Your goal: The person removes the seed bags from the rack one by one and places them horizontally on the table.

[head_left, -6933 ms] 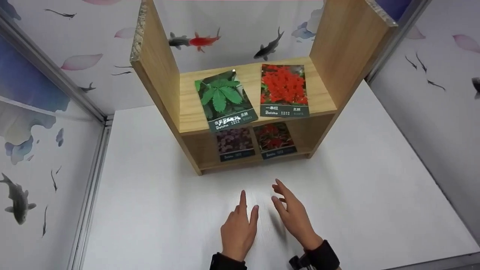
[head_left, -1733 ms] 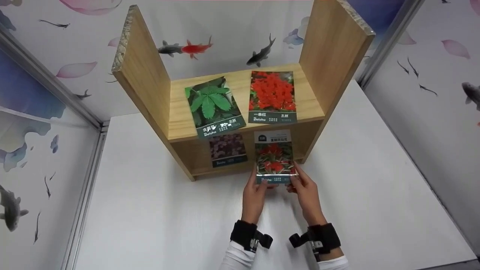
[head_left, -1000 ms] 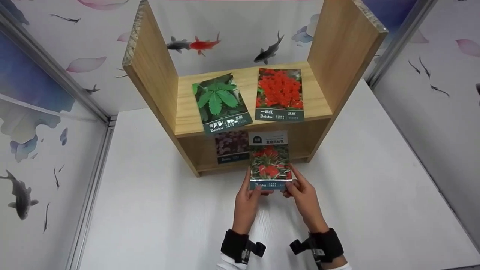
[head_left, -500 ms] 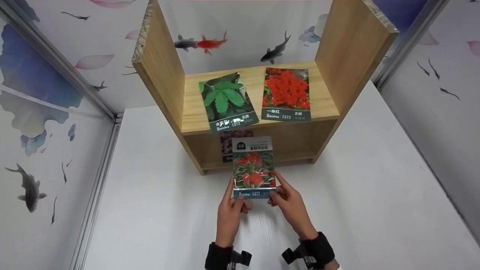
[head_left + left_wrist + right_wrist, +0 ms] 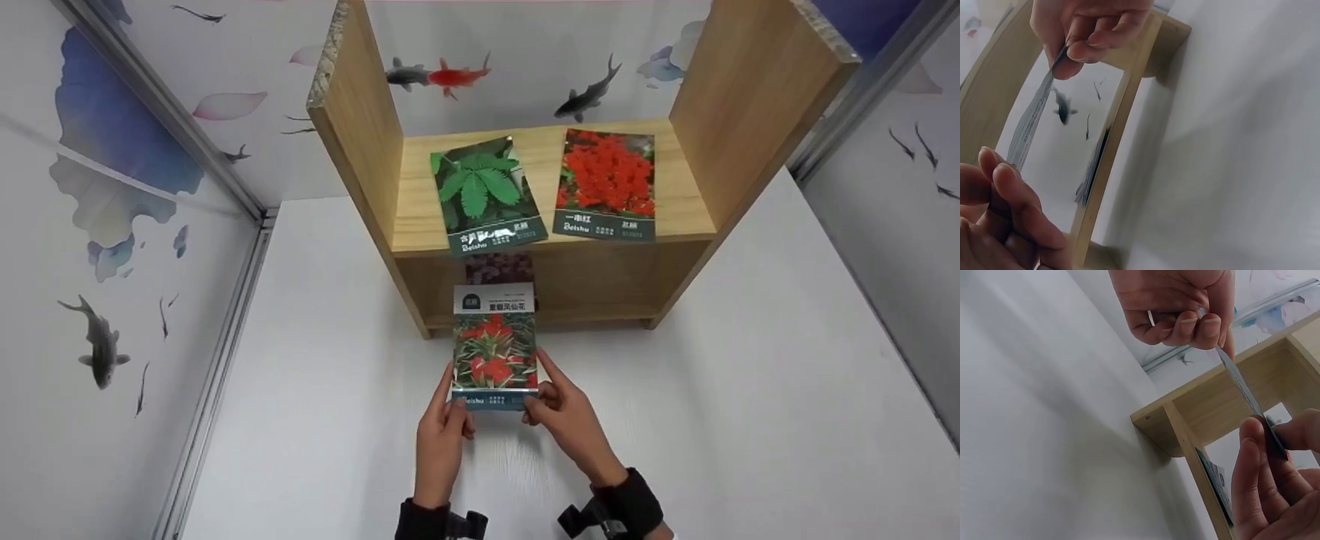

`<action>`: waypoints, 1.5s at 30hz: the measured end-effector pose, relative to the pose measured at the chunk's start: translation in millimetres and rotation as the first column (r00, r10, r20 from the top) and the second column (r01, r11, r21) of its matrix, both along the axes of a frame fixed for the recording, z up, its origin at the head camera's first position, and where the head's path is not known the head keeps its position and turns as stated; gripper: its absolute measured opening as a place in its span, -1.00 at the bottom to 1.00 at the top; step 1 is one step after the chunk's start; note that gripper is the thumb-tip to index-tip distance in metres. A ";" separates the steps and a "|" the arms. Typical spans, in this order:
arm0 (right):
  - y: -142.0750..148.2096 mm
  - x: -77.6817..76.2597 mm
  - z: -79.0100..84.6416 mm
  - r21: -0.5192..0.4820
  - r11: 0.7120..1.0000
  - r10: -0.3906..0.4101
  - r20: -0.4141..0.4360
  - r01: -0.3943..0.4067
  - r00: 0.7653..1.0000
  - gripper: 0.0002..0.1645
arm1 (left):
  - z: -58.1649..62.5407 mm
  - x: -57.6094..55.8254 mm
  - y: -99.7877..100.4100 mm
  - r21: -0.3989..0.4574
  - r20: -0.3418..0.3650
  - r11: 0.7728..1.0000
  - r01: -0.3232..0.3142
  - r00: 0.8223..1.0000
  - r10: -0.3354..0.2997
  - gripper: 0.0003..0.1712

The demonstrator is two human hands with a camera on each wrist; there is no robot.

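Both hands hold a seed packet with red flowers and a teal bottom band (image 5: 495, 349) in the head view. My left hand (image 5: 439, 446) pinches its lower left corner, thumb on the front. At the lower right corner my right hand (image 5: 574, 424) pinches it likewise, index finger along the side edge. The wrist views show the packet edge-on, a thin sheet (image 5: 1030, 124) between the two hands. Behind it, a packet with pinkish flowers (image 5: 499, 268) on the lower shelf is mostly hidden.
The wooden shelf unit (image 5: 367, 142) stands on a white table (image 5: 750, 390). On its upper board lie a green-leaf packet (image 5: 484, 187), tilted and overhanging the front edge, and a red-flower packet (image 5: 607, 176). Tall side panels flank them. Walls printed with fish surround the table.
Both hands, empty at first, have taken the red-flowered packet from the lower shelf's right side. They have carried it left and toward me, and it now overlaps the pinkish-flower packet in view.
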State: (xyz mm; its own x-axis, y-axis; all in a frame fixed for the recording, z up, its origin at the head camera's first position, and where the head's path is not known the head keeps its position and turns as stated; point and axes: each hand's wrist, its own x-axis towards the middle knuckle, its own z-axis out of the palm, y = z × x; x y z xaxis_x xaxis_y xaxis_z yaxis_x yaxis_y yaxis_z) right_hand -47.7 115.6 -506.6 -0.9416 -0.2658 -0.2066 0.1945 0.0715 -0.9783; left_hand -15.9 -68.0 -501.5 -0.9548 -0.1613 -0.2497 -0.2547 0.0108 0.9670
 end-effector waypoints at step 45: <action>-87.8 4.5 -72.7 0.328 0.928 0.256 -0.212 -0.178 0.943 -0.04 | -70.1 36.2 -80.5 -0.289 0.221 0.927 -0.240 0.925 0.308 -0.48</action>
